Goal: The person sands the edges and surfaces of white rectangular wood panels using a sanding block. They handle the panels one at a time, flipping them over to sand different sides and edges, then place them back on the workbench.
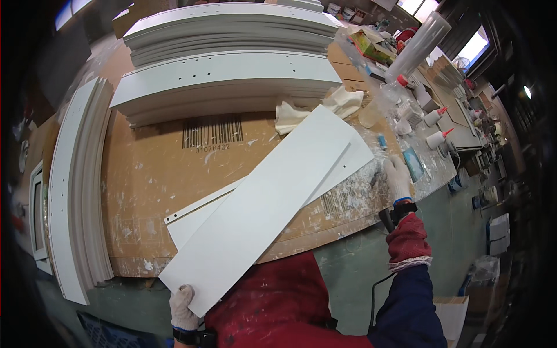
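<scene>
A long white board [261, 197] lies slantwise across a second white board [355, 164], which has small holes along its edge. My left hand [183, 306], in a white knit glove, grips the upper board's near corner, thumb on top. That corner juts past the table edge toward my red apron. My right hand [397, 176], gloved too, is at the table's right side, apart from both boards. Its fingers are curled; what they hold, if anything, is hidden. A blue flat piece [413, 164] lies just right of this hand, and a small blue object [382, 142] beyond it.
Paint-spotted cardboard [156, 168] covers the table. Stacked white boards stand at the back [226, 75] and along the left [72, 191]. A cream cloth [293, 116] lies behind the boards. Red-tipped white bottles [436, 138] and a clear plastic roll [419, 46] are at the right.
</scene>
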### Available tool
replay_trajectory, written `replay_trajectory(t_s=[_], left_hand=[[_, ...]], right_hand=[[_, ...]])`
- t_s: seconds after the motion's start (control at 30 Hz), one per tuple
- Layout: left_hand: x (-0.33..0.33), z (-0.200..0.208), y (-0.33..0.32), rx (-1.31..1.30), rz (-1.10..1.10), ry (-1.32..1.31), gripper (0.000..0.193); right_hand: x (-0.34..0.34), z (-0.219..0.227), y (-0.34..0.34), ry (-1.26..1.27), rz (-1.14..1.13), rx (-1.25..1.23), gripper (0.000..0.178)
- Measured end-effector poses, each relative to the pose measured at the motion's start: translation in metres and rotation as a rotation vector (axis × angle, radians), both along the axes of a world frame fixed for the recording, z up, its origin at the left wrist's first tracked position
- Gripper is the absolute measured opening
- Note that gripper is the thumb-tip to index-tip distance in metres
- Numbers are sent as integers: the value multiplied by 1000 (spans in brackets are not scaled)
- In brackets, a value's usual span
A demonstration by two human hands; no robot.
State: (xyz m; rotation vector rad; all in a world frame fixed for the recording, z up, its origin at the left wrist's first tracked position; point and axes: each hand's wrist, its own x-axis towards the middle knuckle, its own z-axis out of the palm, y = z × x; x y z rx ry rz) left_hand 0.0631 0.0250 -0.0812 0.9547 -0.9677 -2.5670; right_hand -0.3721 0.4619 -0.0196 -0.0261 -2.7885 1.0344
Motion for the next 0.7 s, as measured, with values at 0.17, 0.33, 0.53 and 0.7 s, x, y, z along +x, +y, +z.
replay_trajectory(t_s=[0.17, 0.33, 0.53, 0.7], left_hand=[[-22, 15, 7, -42, -13, -82, 46], [-24, 13, 14, -93, 66, -106, 52], [-62, 46, 24, -71, -237, -162, 64], [-86, 70, 31, -123, -404, -421, 42]], right_hand=[[-51, 6, 13, 181, 15, 387, 32], [-82, 12, 7, 68, 1, 513, 42], [-103, 18, -7, -60, 37, 671, 54], [-93, 20, -6, -145, 33, 700, 49]])
